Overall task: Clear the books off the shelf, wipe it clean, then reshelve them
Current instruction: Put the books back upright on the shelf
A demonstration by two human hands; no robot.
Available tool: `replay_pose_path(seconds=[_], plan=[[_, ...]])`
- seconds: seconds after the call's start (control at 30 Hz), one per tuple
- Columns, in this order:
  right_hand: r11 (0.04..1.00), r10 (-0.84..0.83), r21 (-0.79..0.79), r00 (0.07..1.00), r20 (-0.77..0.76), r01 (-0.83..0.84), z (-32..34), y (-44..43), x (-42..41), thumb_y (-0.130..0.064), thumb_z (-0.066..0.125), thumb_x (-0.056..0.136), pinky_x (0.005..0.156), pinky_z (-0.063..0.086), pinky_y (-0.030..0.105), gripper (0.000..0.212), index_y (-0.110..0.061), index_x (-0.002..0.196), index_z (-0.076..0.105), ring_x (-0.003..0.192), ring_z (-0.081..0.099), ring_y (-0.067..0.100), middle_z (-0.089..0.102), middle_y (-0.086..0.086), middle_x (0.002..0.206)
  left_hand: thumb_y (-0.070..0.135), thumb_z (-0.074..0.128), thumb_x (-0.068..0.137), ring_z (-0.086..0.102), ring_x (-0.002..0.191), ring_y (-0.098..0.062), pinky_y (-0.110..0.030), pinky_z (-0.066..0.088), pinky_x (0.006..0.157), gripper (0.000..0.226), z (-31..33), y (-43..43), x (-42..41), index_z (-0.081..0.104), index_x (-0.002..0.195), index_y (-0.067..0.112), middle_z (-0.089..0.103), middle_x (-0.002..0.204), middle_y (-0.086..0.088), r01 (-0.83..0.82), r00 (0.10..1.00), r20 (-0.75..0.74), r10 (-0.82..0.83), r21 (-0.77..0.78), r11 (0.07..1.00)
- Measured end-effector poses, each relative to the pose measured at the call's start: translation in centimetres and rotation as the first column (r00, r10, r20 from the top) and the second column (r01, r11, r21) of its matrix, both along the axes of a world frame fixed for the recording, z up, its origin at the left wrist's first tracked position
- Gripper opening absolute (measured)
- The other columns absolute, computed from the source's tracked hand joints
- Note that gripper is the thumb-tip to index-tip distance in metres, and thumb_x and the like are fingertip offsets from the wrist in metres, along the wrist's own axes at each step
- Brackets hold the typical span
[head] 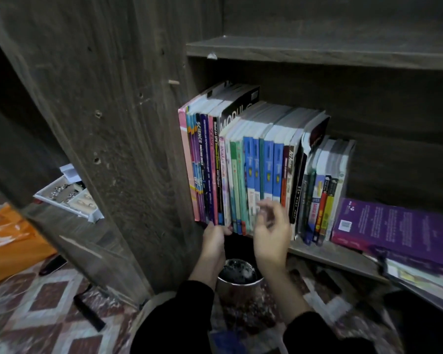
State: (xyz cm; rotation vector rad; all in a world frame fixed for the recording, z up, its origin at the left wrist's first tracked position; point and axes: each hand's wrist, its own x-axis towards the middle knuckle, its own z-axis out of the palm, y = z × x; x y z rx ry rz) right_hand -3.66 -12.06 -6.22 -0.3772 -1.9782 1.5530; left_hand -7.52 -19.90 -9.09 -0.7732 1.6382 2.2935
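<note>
**A:** where are the books (pixel 241 169) being kept rn?

**B:** they're being held upright in a row on the shelf (pixel 317 254), packed against its left wall. A purple book (pixel 394 226) is being seen lying flat at the right end.

**A:** and the hands?

**B:** the tall left books are being gripped at the bottom by the left hand (pixel 215 238). Nothing's being held by the right hand (pixel 271 231). It's blurred, fingers loosely curled, just in front of the blue spines.

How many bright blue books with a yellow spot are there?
4 blue books, upright mid-row: two side by side, a thin green book, then two more, above the right hand. More may be hidden.
</note>
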Motion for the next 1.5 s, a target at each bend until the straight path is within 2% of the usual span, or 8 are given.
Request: replay_pose_path(seconds=[0.1, 0.2, 0.4, 0.6, 0.8, 1.07, 1.3, 1.5], plan=[[0.892, -0.014, -0.403, 0.905, 0.426, 0.203, -3.5, 1.4, -0.1, 0.000, 0.048, 0.092, 0.085, 0.038, 0.027, 0.029, -0.015, 0.115, 0.056, 0.113, 0.054, 0.031, 0.057, 0.010, 0.124, -0.008, 0.035, 0.085, 0.051, 0.079, -0.021, -0.030, 0.040, 0.087, 0.018, -0.6, 0.3, 0.5, 0.052, 0.088, -0.003, 0.052, 0.106, -0.017, -0.012, 0.995, 0.096, 0.000, 0.127, 0.992], [0.759, 0.120, -0.613, 0.879, 0.461, 0.218, -5.4, 2.3, -0.8, 0.004, 0.048, 0.087, 0.094, 0.042, 0.039, 0.046, -0.008, 0.132, 0.041, 0.108, 0.051, 0.028, 0.052, 0.010, 0.115, 0.004, 0.037, 0.092, 0.032, 0.138, -0.031, -0.044, 0.025, 0.111, 0.047, -1.7, 0.9, 0.6, 0.037, 0.138, -0.009, 0.035, 0.147, -0.020, 0.002, 0.989, 0.144, -0.042, 0.264, 0.964], [0.817, 0.063, -0.543, 0.906, 0.420, 0.195, -6.0, 1.6, -0.8, 0.006, 0.048, 0.089, 0.087, 0.043, 0.036, 0.032, -0.009, 0.117, 0.044, 0.095, 0.053, 0.021, 0.057, 0.004, 0.106, 0.008, 0.032, 0.098, 0.027, 0.142, -0.030, -0.045, 0.023, 0.116, 0.049, -2.0, 2.9, 0.6, 0.028, 0.145, -0.005, 0.030, 0.152, -0.018, -0.068, 0.986, 0.164, 0.007, 0.369, 0.927], [0.917, 0.280, -0.383, 0.864, 0.418, -0.112, -5.5, -0.3, -0.3, 0.000, 0.042, 0.092, 0.094, 0.041, 0.029, 0.051, -0.020, 0.138, 0.046, 0.118, 0.049, 0.016, 0.050, -0.001, 0.135, 0.008, 0.031, 0.100, 0.051, 0.075, -0.025, -0.030, 0.042, 0.067, 0.028, -1.7, 2.8, 0.5, 0.052, 0.084, -0.004, 0.052, 0.085, -0.015, -0.082, 0.987, 0.157, 0.026, 0.364, 0.928], [0.759, 0.495, -0.632, 0.771, 0.400, -0.159, -4.8, -1.5, -1.5, -0.012, 0.053, 0.058, 0.095, 0.047, 0.037, 0.090, -0.026, 0.146, 0.038, 0.115, 0.056, 0.026, 0.058, 0.014, 0.130, 0.005, 0.038, 0.089, 0.061, 0.073, -0.021, -0.030, 0.043, 0.076, 0.022, -2.3, 0.9, -0.4, 0.058, 0.099, 0.004, 0.062, 0.081, -0.013, -0.131, 0.986, 0.132, 0.098, 0.271, 0.954], [0.705, 0.540, -0.687, 0.761, 0.359, -0.177, -5.2, -2.8, -3.4, 0.005, 0.047, 0.084, 0.060, 0.044, 0.020, 0.057, -0.015, 0.138, 0.047, 0.079, 0.061, 0.016, 0.065, 0.007, 0.091, 0.011, 0.045, 0.089, 0.059, 0.074, -0.025, -0.028, 0.045, 0.062, 0.023, -1.2, 0.3, -0.4, 0.066, 0.097, 0.006, 0.065, 0.083, -0.011, -0.032, 0.993, 0.115, 0.020, 0.100, 0.995], [0.919, 0.021, -0.373, 0.932, 0.363, 0.124, -2.6, -1.3, -2.1, 0.000, 0.044, 0.091, 0.068, 0.043, 0.018, 0.023, -0.018, 0.097, 0.057, 0.092, 0.053, 0.018, 0.058, 0.002, 0.102, 0.005, 0.046, 0.093, 0.058, 0.108, -0.024, -0.034, 0.048, 0.082, 0.031, 0.5, 0.9, 0.5, 0.058, 0.121, 0.001, 0.061, 0.110, -0.013, -0.039, 0.997, 0.070, 0.032, 0.101, 0.994], [0.780, -0.188, -0.487, 0.890, 0.415, 0.393, -2.7, 2.3, -1.4, 0.001, 0.051, 0.088, 0.083, 0.037, 0.030, 0.034, -0.007, 0.121, 0.046, 0.098, 0.050, 0.025, 0.050, 0.007, 0.109, 0.000, 0.034, 0.097, 0.048, 0.126, -0.035, -0.042, 0.041, 0.099, 0.023, 1.6, 2.4, 0.3, 0.051, 0.112, -0.003, 0.049, 0.130, -0.023, 0.023, 0.996, 0.086, -0.037, 0.162, 0.987]])
